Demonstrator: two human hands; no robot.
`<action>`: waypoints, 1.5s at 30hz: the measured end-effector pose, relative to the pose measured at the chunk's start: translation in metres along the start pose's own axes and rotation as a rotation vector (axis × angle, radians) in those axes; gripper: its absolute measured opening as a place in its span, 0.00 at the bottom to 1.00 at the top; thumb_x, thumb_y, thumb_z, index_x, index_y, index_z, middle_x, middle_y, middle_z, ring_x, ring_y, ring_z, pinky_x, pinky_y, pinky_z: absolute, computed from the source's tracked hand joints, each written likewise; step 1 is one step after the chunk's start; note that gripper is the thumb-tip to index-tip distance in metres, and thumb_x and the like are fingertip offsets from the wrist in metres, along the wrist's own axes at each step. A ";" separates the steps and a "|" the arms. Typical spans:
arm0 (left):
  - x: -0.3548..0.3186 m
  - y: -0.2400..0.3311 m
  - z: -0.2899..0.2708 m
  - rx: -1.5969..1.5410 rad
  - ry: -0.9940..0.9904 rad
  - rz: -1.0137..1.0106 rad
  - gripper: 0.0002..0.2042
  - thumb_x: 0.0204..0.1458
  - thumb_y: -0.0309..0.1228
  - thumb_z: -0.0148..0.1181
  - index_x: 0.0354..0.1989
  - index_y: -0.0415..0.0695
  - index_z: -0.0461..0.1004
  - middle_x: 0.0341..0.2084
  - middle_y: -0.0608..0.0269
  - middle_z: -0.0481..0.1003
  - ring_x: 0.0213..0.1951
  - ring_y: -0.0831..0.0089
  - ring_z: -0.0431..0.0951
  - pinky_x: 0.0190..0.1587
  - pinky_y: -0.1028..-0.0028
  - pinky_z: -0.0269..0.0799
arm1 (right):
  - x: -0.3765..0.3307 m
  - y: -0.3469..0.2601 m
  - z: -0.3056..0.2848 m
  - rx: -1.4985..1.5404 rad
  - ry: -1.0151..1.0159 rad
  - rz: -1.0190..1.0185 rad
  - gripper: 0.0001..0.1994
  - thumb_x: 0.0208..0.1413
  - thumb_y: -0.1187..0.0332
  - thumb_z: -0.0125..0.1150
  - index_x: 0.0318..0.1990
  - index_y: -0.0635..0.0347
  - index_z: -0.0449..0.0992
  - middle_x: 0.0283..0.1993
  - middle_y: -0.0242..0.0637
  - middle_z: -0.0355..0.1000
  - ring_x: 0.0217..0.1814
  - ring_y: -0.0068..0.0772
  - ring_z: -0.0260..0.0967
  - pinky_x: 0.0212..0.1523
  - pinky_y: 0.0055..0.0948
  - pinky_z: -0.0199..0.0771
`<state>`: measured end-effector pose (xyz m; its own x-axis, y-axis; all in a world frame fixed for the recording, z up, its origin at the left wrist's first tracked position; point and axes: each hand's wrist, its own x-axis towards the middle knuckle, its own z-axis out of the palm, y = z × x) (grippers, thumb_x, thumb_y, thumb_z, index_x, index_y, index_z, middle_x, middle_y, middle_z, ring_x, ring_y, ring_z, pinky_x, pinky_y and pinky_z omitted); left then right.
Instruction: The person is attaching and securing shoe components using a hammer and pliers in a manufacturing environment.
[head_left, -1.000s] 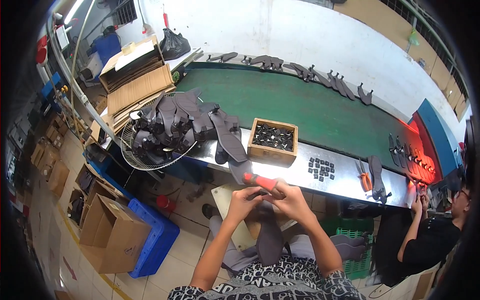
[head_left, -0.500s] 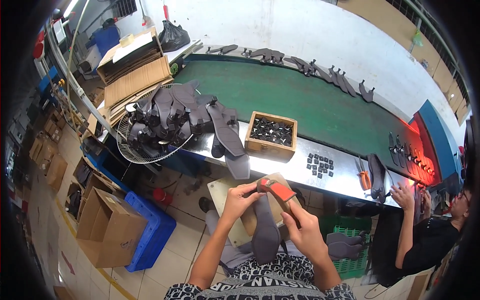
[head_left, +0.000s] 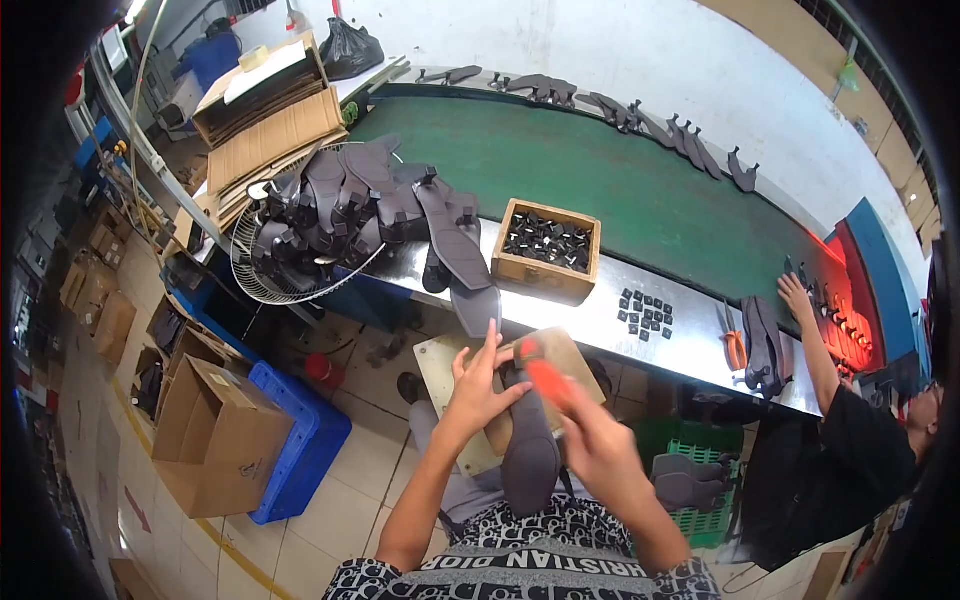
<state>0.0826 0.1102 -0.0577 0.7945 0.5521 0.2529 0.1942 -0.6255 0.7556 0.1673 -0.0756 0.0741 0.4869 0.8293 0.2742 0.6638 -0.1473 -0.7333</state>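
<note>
A dark grey shoe sole with a heel (head_left: 530, 455) lies lengthwise in front of me, its wide end toward my body. My left hand (head_left: 478, 393) is at its far end, with the thumb and a finger about the heel and the index finger raised. In my right hand (head_left: 605, 455) is a red hammer (head_left: 548, 385), blurred by motion, its head over the heel end. The hammer head partly hides the heel. Beneath them is a wooden block (head_left: 565, 365) on a pale board (head_left: 437, 362).
A wire basket (head_left: 262, 290) heaped with heeled soles stands left. On the metal ledge are a wooden box (head_left: 545, 278) of small black pieces, rows of black pieces (head_left: 646, 314) and orange-handled pliers (head_left: 735, 350). Behind runs a green conveyor belt (head_left: 620, 200). A co-worker (head_left: 830, 470) reaches toward it at right.
The hammer has swung from crosswise to pointing down at the heel end. My left fingers have spread, with the index finger lifted. The co-worker's arm has reached farther toward the belt.
</note>
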 end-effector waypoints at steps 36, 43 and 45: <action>-0.082 0.150 -0.084 -0.873 -0.303 -0.166 0.10 0.58 0.31 0.58 0.36 0.36 0.80 0.27 0.57 0.78 0.29 0.75 0.77 0.33 0.77 0.70 | 0.004 0.022 -0.019 0.781 -0.468 -0.123 0.13 0.55 0.72 0.62 0.47 0.67 0.79 0.48 0.45 0.75 0.52 0.41 0.72 0.53 0.35 0.70; -0.084 0.151 -0.079 -0.821 -0.392 -0.143 0.09 0.57 0.31 0.60 0.38 0.37 0.81 0.27 0.57 0.78 0.29 0.75 0.76 0.33 0.76 0.69 | -0.007 0.013 -0.005 1.153 -0.449 -0.082 0.15 0.56 0.64 0.64 0.43 0.70 0.79 0.44 0.46 0.74 0.52 0.44 0.71 0.53 0.40 0.70; -0.083 0.154 -0.075 -0.841 -0.402 -0.169 0.10 0.57 0.31 0.60 0.38 0.37 0.81 0.26 0.58 0.78 0.30 0.75 0.76 0.34 0.76 0.70 | -0.006 0.016 -0.001 1.197 -0.471 -0.098 0.17 0.57 0.60 0.63 0.42 0.69 0.79 0.45 0.46 0.74 0.52 0.44 0.70 0.53 0.40 0.70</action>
<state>0.0036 0.0097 0.0827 0.9629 0.2697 -0.0086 -0.0288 0.1344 0.9905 0.1756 -0.0836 0.0619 0.0570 0.9543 0.2932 -0.3531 0.2940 -0.8882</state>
